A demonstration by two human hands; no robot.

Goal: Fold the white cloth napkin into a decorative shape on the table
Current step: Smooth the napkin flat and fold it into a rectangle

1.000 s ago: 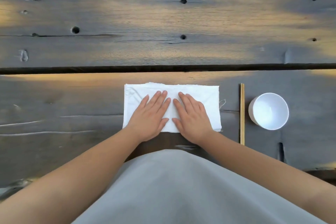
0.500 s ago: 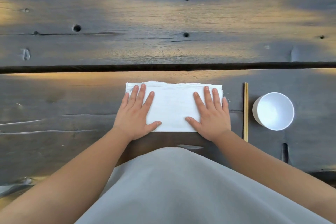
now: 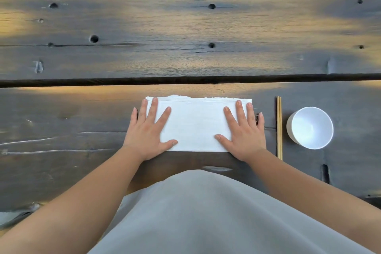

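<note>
A white cloth napkin (image 3: 196, 125) lies flat on the dark wooden table (image 3: 185, 27), folded into a wide rectangle with layered edges along its far side. My left hand (image 3: 147, 133) rests palm down on its left end, fingers spread. At the napkin's right end my right hand (image 3: 244, 133) presses flat the same way, its outer fingers past the cloth's edge. Neither hand grips anything.
A pair of wooden chopsticks (image 3: 279, 128) lies just right of the napkin, pointing away from me. A white bowl (image 3: 310, 127) stands to their right. A dark gap (image 3: 185, 80) between planks runs across the table beyond the napkin. My grey garment (image 3: 195, 212) fills the bottom.
Both hands have slid apart from the middle of the napkin to its left and right ends, flat on the cloth. The napkin lies smoother.
</note>
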